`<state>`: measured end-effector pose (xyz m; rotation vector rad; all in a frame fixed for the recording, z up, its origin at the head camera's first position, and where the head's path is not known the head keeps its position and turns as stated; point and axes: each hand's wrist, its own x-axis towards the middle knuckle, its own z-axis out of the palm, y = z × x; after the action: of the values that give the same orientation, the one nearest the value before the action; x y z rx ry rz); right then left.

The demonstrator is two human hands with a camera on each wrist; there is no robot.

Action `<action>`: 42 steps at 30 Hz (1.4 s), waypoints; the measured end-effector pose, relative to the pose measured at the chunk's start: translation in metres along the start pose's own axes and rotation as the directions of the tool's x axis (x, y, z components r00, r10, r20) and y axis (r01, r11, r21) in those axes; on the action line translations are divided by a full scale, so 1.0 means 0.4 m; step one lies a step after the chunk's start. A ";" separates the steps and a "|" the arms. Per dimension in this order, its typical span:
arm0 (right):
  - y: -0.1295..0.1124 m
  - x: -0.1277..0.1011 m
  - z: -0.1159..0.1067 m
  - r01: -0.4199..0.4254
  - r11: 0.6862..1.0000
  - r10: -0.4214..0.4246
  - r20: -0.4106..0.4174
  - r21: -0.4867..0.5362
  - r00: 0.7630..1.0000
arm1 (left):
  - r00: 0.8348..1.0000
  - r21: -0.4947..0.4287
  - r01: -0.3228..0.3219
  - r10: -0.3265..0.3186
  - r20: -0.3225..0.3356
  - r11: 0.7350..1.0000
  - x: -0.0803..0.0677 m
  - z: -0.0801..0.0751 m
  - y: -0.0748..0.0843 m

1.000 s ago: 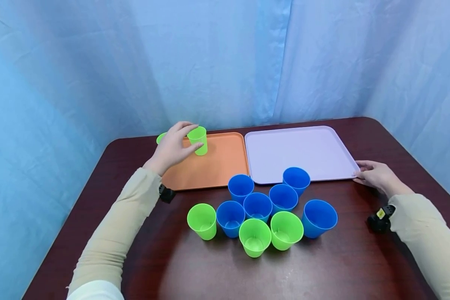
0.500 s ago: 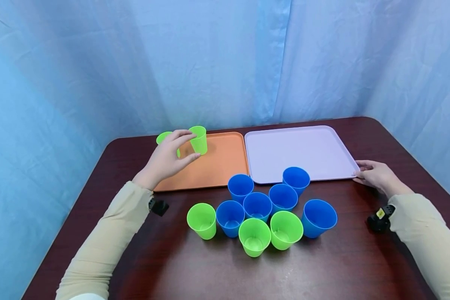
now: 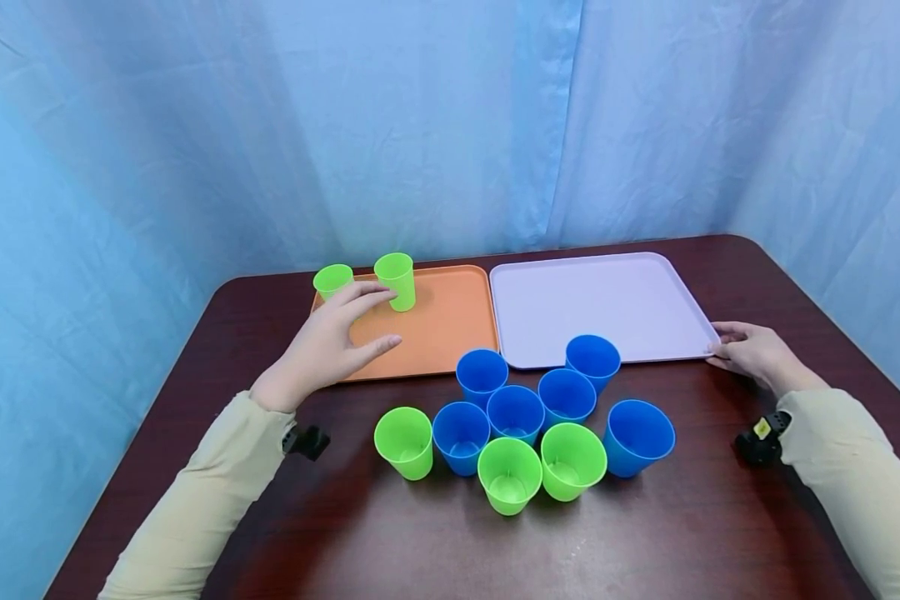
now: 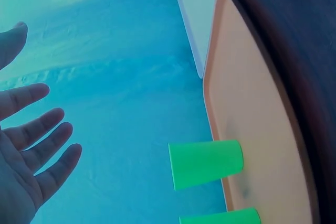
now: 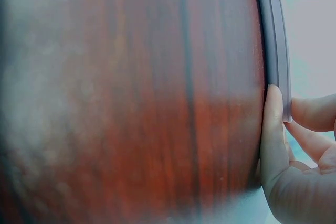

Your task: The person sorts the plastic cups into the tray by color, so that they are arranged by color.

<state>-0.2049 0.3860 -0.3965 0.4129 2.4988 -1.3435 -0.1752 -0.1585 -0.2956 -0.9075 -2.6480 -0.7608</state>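
My left hand [image 3: 322, 346] is over the near left part of the orange tray [image 3: 442, 329], fingers spread and holding nothing. Two green cups stand upright on that tray: one green cup [image 3: 402, 292] behind my fingertips, and another green cup [image 3: 333, 278] at the far left corner, partly hidden by the hand. The left wrist view shows the same hand [image 4: 26, 156] well apart from a green cup [image 4: 207, 164]. At the near right corner of the lilac tray [image 3: 600, 304], my right hand [image 3: 757, 354] pinches the rim [image 5: 283, 61] between thumb and finger.
In front of the trays stand several blue cups [image 3: 516, 412] bunched together, one blue cup [image 3: 637, 437] at their right. Three green cups are nearest me: a left one [image 3: 405, 446], a middle one [image 3: 510, 475] and a right one [image 3: 572, 461]. Blue curtains [image 3: 450, 125] hang behind the table.
My left hand has drawn back toward me and to the left, away from the green cup on the orange tray, and its fingers have spread. The right hand has stayed at the lilac tray's corner.
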 end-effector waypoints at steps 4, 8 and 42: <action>0.001 0.000 0.000 0.006 1.000 -0.006 0.004 0.004 1.000 | 0.999 0.013 -0.030 0.029 0.040 0.999 -0.019 0.002 0.013; 0.000 -0.002 -0.001 0.011 1.000 -0.011 0.010 0.006 1.000 | 0.994 -0.008 -0.060 0.061 0.086 0.998 -0.037 0.006 0.022; -0.002 -0.004 0.001 0.001 1.000 -0.002 -0.016 -0.018 1.000 | 0.943 -0.099 -0.057 0.087 0.322 0.993 -0.154 0.093 0.049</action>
<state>-0.2037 0.3852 -0.3956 0.4196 2.5227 -1.3222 -0.1172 -0.1557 -0.3421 -1.2449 -2.8586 -0.7742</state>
